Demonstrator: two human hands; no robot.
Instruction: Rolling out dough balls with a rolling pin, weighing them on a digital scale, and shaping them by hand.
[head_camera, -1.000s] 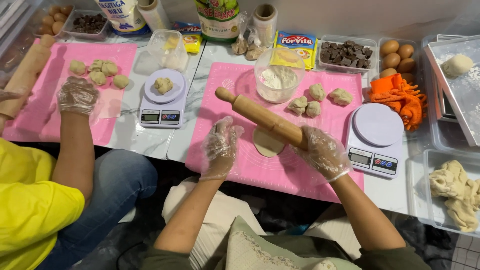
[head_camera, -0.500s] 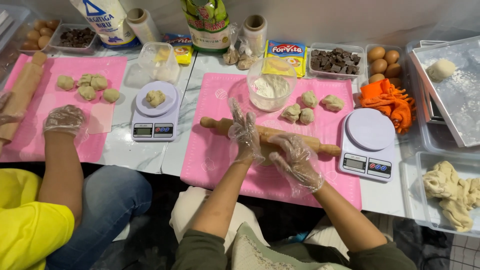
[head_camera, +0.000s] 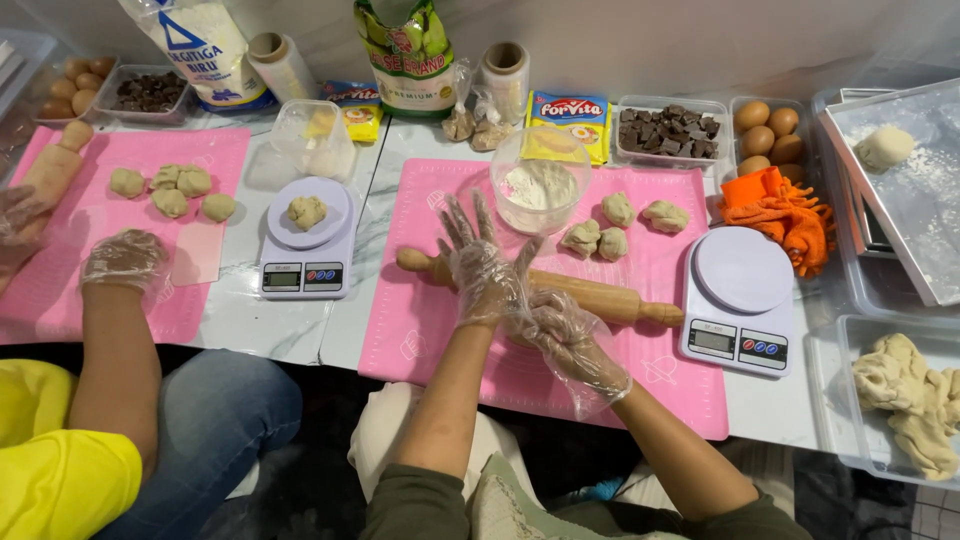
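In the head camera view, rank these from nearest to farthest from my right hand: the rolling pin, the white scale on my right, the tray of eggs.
From the right hand:
1. Rolling pin, under the hand, touching it.
2. White scale, to the right on the table.
3. Tray of eggs, far back right.

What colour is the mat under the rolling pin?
Pink, the mat under the wooden rolling pin, seen in the head view.
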